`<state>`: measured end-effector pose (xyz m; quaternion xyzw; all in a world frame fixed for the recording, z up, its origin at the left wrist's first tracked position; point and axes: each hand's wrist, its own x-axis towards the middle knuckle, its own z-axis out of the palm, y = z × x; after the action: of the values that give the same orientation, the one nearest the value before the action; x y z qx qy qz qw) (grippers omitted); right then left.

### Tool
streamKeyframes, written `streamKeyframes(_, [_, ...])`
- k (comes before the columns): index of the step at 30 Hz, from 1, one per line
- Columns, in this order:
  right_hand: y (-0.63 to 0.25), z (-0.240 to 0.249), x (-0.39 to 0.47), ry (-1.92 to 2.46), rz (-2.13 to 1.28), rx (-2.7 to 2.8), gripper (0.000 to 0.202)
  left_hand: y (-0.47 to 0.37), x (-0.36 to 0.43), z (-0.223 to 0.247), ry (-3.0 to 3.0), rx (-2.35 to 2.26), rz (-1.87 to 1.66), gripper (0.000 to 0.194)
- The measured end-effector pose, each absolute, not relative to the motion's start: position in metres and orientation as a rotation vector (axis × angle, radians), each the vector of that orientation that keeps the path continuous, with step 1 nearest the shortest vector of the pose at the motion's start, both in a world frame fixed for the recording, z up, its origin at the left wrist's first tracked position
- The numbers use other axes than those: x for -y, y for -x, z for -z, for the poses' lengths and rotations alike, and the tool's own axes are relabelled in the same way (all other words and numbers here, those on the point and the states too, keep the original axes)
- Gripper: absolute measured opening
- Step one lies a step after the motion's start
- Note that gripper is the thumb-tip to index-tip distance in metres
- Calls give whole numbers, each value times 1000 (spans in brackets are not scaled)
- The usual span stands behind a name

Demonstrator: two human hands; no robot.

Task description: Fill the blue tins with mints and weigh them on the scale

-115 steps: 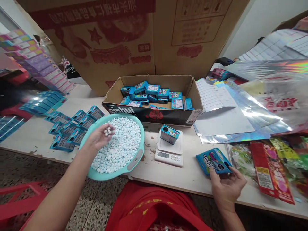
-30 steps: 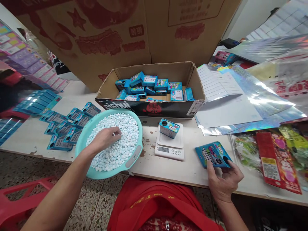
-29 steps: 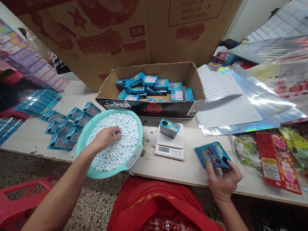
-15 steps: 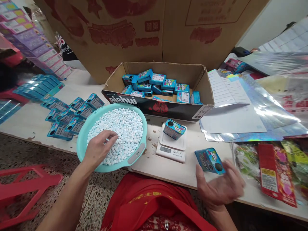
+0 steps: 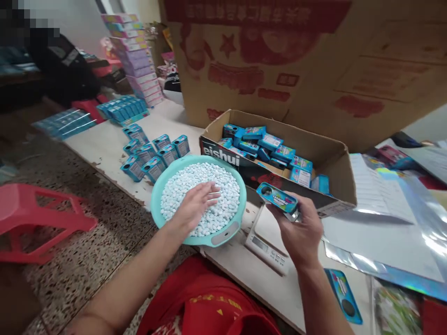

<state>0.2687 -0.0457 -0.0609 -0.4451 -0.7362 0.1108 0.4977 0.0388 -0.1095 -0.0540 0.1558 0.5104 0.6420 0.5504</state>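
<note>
My left hand (image 5: pixel 193 204) lies over the small pale-blue candies (image 5: pixel 226 200) in a turquoise plastic bowl (image 5: pixel 156 204), fingers stretched out and slightly apart. A small blue candy tin (image 5: pixel 277 197) with a round hole in its top is gripped in my right hand (image 5: pixel 303 228), raised above a white digital scale (image 5: pixel 260 237). Part of the scale's plate is hidden behind that hand. Beside my right forearm another blue tin (image 5: pixel 344 295) rests on the table, partly covered by the arm.
Behind the bowl stands an open carton (image 5: pixel 335 160) with several blue tins inside. More upright tins (image 5: pixel 153 168) are grouped to the bowl's left. Papers and shiny film (image 5: pixel 377 246) lie at right. A red stool (image 5: pixel 42 209) stands on the floor at left.
My right hand has come over from the right and lifted the tin off the scale. My left hand's fingers have straightened out over the candies. The view has turned left.
</note>
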Motion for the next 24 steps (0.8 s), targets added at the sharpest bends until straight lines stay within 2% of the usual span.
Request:
streamKeyframes(3, [-237,40,37,897,-150,2006,23,-50,90,44,-92,-1074,-1572,35])
streamKeyframes(6, [-209,42,26,849,-107,2151,18,-56,72,40,78,-982,-1587,35])
streamKeyframes(15, [-193,41,32,789,-29,2172,20,-47,75,38,130,-895,-1617,32])
streamKeyframes(24, [-194,57,23,912,-272,2075,25,-53,75,37,141,-839,-1671,22])
